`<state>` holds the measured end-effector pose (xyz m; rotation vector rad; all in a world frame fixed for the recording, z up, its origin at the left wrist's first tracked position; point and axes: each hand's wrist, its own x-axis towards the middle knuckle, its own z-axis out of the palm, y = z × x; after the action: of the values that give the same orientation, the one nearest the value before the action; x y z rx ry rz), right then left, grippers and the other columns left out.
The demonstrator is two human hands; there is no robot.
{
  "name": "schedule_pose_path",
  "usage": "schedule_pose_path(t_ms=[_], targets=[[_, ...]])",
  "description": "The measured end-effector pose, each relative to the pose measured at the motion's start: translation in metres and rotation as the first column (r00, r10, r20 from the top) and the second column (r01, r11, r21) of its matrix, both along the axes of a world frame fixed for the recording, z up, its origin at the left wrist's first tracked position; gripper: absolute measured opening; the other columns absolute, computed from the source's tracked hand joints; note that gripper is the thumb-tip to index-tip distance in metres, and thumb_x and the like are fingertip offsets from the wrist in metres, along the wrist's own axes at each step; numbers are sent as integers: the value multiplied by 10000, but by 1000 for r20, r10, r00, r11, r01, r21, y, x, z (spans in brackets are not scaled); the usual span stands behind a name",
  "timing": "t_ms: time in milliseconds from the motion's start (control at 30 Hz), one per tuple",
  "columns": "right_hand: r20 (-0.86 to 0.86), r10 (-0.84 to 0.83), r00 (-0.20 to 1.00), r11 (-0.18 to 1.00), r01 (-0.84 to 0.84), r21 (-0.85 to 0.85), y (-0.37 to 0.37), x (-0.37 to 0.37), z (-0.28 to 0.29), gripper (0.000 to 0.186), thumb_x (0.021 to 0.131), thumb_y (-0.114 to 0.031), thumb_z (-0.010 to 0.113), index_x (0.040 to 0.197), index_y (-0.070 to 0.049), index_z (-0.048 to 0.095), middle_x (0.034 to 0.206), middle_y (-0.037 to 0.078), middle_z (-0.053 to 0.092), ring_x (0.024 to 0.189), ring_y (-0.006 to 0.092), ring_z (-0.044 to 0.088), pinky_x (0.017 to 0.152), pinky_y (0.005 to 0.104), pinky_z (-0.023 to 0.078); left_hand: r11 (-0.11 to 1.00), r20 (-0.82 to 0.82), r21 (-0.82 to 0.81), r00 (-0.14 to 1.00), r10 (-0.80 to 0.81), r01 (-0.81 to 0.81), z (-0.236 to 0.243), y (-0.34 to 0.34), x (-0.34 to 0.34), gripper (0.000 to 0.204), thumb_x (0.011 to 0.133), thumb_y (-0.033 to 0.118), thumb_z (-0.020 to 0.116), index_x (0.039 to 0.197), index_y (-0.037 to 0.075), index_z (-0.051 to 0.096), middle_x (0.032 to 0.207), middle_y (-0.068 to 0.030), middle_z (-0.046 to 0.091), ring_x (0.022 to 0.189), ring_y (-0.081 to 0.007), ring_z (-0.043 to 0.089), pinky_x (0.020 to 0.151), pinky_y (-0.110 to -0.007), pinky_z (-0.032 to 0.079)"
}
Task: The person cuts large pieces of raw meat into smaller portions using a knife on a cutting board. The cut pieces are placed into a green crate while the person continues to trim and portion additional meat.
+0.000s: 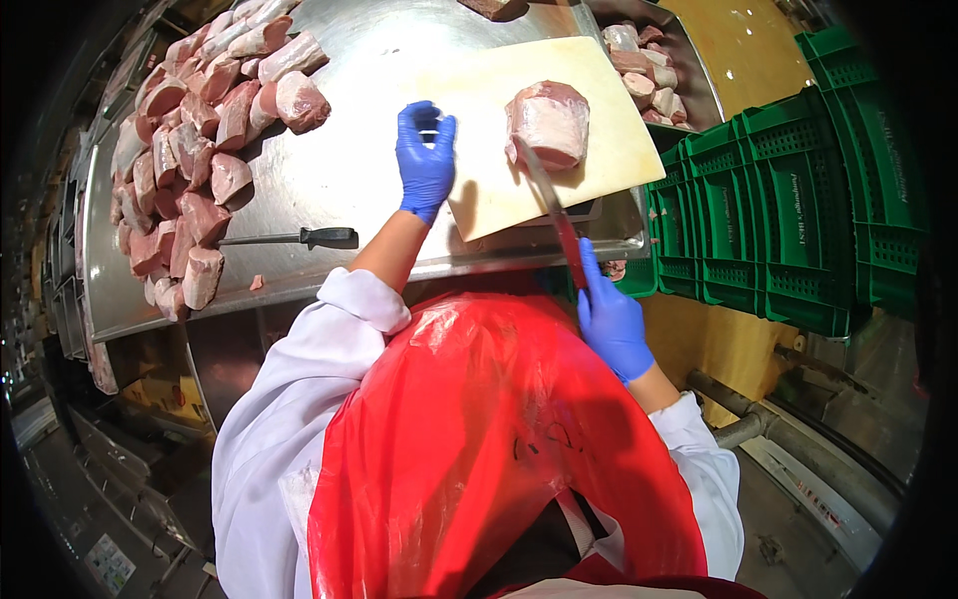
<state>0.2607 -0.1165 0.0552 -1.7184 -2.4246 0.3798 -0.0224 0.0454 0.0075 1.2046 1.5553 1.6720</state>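
Meat chunk [547, 125] on cutting board [609, 150], right fingers [597, 290] holding knife [551, 205], left fingers [427, 135] curled, tray [689, 60] holding cuts.

You stand at a steel table [329, 190] under bright light, with stacked green plastic crates [798, 210] just to the right of it, a yellow floor [743, 45] beyond those crates, grey pipes [788, 439] below them, and dark shelving left of the table.
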Motion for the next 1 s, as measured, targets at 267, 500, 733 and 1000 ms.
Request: schedule_pose_path(t_ms=[267, 500, 733, 1000], targets=[[-306, -102, 947, 982, 145, 122, 68, -42, 28, 701, 949, -107, 504, 1594, -110, 231, 841, 207, 635, 664, 394, 632, 595, 484, 499, 959, -404, -164, 871, -280, 232, -16, 2, 32, 185, 885, 190, 677, 942, 18, 638, 789, -182, 673, 693, -315, 673, 674, -385, 539], [96, -11, 995, 992, -1, 126, 132, -111, 14, 722, 910, -99, 513, 1585, -124, 256, 791, 193, 655, 625, 388, 647, 569, 492, 537, 956, -355, -135, 887, -294, 262, -20, -1, 27, 156, 884, 171, 673, 902, 17, 653, 794, -177, 692, 684, -322, 681, 666, -393, 543], [350, 194, 916, 981, -185, -62, 65, -31, 55, 813, 836, 1, 532, 1587, -191, 286, 734, 154, 596, 597, 331, 631, 536, 461, 518, 967, -385, -120, 887, -253, 224, -27, 3, 4, 123, 879, 148, 658, 916, 31, 658, 792, -167, 695, 708, -310, 695, 677, -385, 548], [576, 222, 787, 972, -227, -64, 18, 98, 83, 824, 848, -17, 581, 1587, -250, 298, 697, 122, 519, 526, 314, 558, 502, 431, 486, 967, 41, 34, 966, -255, 254, -8, 13, -49, 46, 968, 59, 594, 993, 30, 620, 1045, -113, 689, 912, -202, 680, 835, -331, 541]])
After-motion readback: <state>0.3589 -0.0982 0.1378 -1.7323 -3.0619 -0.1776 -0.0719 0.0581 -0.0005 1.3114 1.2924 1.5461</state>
